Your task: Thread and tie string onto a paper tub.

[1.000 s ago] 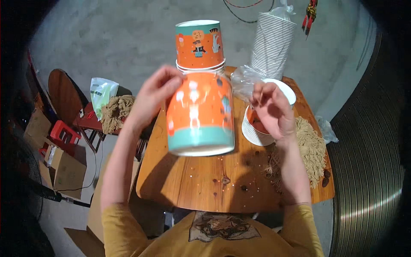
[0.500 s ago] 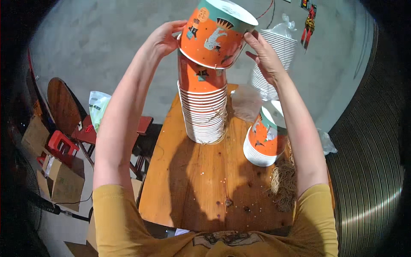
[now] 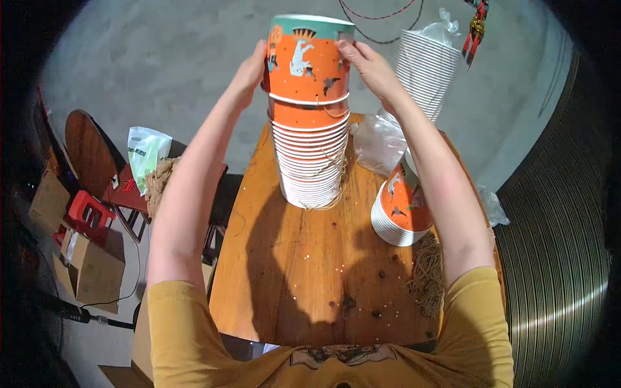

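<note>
An orange paper bucket (image 3: 304, 68) with a green band and printed figures sits upside down over the top of a tall nested stack of like buckets (image 3: 309, 165). My left hand (image 3: 251, 74) is closed around its left side, fingers mostly hidden behind it. On the other side my right hand (image 3: 372, 64) grips the wall near the upper end, thumb in front. Thin strings (image 3: 337, 169) dangle along the stack's right side. To the right, a shorter stack of orange buckets (image 3: 398, 210) stands partly behind my right forearm.
A bundle of twine (image 3: 425, 275) lies at the wooden table's (image 3: 291, 278) right edge. Behind stands a tall stack of white-rimmed buckets (image 3: 427, 74) beside a clear plastic bag (image 3: 378, 142). At left are a red stool (image 3: 90, 216) and a cardboard box (image 3: 97, 268). Ridged metal (image 3: 550, 258) rises at right.
The held bucket has come down and left onto the stack, from tilted to nearly upright, covering more of the bucket beneath. Both hands have moved with it.
</note>
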Motion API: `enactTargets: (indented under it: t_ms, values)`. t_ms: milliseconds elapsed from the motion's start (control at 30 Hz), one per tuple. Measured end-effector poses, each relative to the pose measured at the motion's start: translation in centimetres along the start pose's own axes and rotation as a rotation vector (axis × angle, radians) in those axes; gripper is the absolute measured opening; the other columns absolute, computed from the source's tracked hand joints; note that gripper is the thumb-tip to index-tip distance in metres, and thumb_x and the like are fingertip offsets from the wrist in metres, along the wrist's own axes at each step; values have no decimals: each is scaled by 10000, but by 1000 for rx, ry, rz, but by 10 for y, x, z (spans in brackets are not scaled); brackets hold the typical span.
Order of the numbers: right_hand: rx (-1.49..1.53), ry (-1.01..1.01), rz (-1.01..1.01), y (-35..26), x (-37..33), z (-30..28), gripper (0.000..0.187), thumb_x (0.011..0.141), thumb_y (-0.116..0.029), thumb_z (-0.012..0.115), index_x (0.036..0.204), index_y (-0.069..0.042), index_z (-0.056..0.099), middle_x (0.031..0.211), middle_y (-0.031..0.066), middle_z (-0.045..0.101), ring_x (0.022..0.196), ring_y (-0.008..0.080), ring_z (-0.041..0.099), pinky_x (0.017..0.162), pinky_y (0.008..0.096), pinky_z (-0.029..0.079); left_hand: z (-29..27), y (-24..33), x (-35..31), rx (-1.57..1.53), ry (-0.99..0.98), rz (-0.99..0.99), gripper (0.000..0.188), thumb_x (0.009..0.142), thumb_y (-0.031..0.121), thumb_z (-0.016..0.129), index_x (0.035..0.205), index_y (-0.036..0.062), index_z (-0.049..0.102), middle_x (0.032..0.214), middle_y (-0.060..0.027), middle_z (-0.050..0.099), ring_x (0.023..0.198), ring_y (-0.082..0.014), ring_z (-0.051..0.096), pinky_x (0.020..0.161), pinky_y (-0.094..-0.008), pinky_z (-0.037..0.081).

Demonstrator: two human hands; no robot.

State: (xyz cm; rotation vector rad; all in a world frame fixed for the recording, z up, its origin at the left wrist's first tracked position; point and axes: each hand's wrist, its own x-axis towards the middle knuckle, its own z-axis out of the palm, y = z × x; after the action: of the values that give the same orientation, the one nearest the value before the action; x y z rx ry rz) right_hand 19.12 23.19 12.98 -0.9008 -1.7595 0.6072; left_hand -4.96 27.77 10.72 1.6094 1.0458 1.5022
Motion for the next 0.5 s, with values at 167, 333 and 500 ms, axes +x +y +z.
enactTargets:
  t_ms: [167, 333, 500]
  values:
    - [-205, -65, 49, 30, -12, -6, 568, 894, -512, 531, 1219, -47, 550, 1102, 87, 615, 1020, 162, 541, 930, 264, 381, 36, -40, -46, -201, 14, -99, 699, 958, 582, 267, 1365, 35, 423, 1354, -136, 465, 1220, -182, 422, 1021, -300, 302]
    - [-526, -319, 0, -1, -59, -36, 465, 896, -425, 558, 1138, -29, 586, 1093, 104, 620, 992, 162, 571, 840, 301, 456, 2, -95, -76, -114, 325, -12, 501, 961, 484, 370, 1122, 41, 541, 1015, -38, 541, 888, -150, 486, 842, -298, 380]
    - [-988, -95, 171, -18, -175, -90, 377, 826, -375, 635, 879, -5, 586, 884, 145, 614, 846, 283, 595, 745, 373, 474, 90, -101, -201, 19, 337, 82, 211, 957, 217, 461, 981, 9, 486, 886, -60, 463, 859, -168, 462, 794, -303, 387]
